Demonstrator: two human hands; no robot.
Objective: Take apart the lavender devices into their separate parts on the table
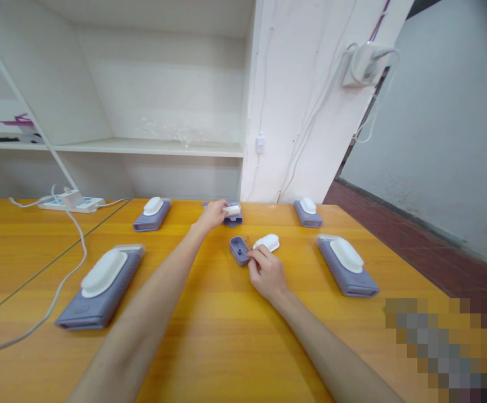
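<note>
My left hand reaches far across the yellow table and closes on a small white part lying on a purple base near the back edge. Closer to me, my right hand has its fingers bent and pinched at the edge of a small empty purple base. A loose white oval part lies just beyond those fingers, touching or nearly touching them.
Several purple bases with white tops lie around: a large one at left, one at right, smaller ones at the back. A power strip and white cable cross the left side. Shelves and a pillar stand behind.
</note>
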